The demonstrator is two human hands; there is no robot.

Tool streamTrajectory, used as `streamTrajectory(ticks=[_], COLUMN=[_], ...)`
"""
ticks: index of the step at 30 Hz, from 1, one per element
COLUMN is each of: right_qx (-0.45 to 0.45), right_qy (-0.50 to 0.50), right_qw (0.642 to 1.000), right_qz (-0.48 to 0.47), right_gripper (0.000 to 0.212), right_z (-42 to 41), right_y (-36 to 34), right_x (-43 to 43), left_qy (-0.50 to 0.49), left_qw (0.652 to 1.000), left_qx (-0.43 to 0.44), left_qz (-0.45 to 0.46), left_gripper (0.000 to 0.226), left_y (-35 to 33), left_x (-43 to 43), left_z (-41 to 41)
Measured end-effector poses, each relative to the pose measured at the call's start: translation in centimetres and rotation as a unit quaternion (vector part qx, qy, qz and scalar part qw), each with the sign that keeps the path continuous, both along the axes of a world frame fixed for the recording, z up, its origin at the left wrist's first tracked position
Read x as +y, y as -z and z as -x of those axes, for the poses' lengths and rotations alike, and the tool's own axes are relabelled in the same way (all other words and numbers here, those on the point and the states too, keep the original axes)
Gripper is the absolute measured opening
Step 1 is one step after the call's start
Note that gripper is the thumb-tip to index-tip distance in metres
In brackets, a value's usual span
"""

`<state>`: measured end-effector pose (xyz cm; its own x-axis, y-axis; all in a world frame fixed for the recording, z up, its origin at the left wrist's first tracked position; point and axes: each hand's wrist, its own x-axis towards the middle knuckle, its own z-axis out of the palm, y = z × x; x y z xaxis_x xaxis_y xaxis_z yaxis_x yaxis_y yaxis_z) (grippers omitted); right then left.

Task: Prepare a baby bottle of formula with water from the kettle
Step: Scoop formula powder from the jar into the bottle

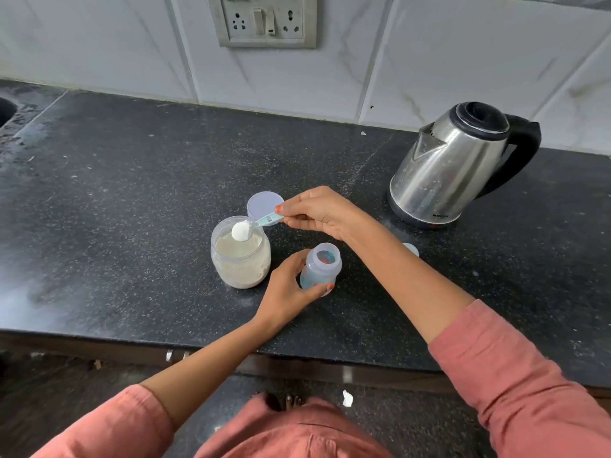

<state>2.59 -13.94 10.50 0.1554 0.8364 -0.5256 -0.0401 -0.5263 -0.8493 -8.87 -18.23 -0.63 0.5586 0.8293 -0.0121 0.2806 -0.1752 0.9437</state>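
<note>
Nearest the viewer, two pink sleeves [512, 375] reach forward over the front edge of the dark speckled desk [132, 193]. A scrap of white paper [347, 398] lies on the floor below the edge.

The left grip [287, 285] is curled round the lower body of the baby bottle [322, 264], thumb on the near side, fingers wrapped behind. The bottle stands upright on the desk, uncapped, mouth open upward.

Just to the left of the bottle stands the formula jar [240, 259], clear-walled, uncovered and roughly half full of pale powder.

The right grip [320, 211] pinches the handle of the scoop [264, 221] between thumb and fingertips; the remaining fingers are folded under. The scoop bowl carries a heaped load of white powder [240, 230] and is held over the open mouth of the jar, above the powder level.

Directly behind the jar, the jar lid [263, 203] lies flat on the desk, partly covered by the scoop handle. A small pale cap [411, 249] shows on the desk past the right forearm, mostly hidden.

Farther back on the right stands the steel kettle [453, 166], lid down, spout facing left, black handle on the right.

At the rear, a tiled wall [429, 61] carries a socket plate [266, 19].
</note>
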Motion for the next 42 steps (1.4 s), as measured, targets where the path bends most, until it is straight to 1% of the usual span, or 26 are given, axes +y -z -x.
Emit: streamTrajectory(ticks=[9, 12, 16, 19, 23, 29, 33, 36, 38, 42], right_qx=[-0.004, -0.003, -0.007, -0.008, -0.014, -0.014, -0.015, -0.016, -0.012, 0.000], right_qy=[0.003, 0.006, 0.010, 0.016, 0.022, 0.053, 0.069, 0.081, 0.088, 0.099], right_qw=[1.000, 1.000, 1.000, 1.000, 0.999, 0.998, 0.996, 0.995, 0.994, 0.991], right_qz=[-0.005, -0.014, -0.018, -0.024, -0.029, -0.037, -0.050, -0.059, -0.068, -0.090], right_gripper=[0.014, 0.012, 0.010, 0.011, 0.004, 0.012, 0.020, 0.017, 0.013, 0.011], right_z=[0.1, 0.2, 0.6, 1.0, 1.5, 1.9, 2.1, 2.1, 2.1, 2.3], right_y=[-0.3, -0.2, 0.1, 0.4, 0.5, 0.2, -0.2, -0.5, -0.9, -1.7], right_x=[-0.6, -0.9, -1.2, -1.4, -1.6, -1.7, -1.8, -1.9, -2.0, -2.1], left_qy=[-0.018, -0.021, -0.033, -0.059, -0.103, -0.156, -0.184, -0.189, -0.191, -0.197], left_qw=[1.000, 0.999, 0.999, 0.997, 0.993, 0.983, 0.977, 0.975, 0.974, 0.975], left_qx=[0.004, 0.011, 0.013, 0.004, -0.020, -0.022, 0.005, 0.035, 0.051, 0.048], left_qz=[-0.016, -0.022, -0.032, -0.048, -0.060, -0.092, -0.103, -0.112, -0.110, -0.094], left_gripper=[0.055, 0.059, 0.055, 0.053, 0.054, 0.053, 0.052, 0.057, 0.054, 0.055], left_y=[-1.5, -2.0, -2.6, -3.2, -4.5, -5.1, -5.5, -5.8, -5.9, -6.1], left_x=[-1.1, -1.5, -1.8, -1.7, -1.4, 0.1, 1.1, 1.8, 2.1, 2.5], left_z=[4.5, 6.2, 8.5, 9.9, 11.6, 13.4, 13.9, 13.8, 13.7, 13.2])
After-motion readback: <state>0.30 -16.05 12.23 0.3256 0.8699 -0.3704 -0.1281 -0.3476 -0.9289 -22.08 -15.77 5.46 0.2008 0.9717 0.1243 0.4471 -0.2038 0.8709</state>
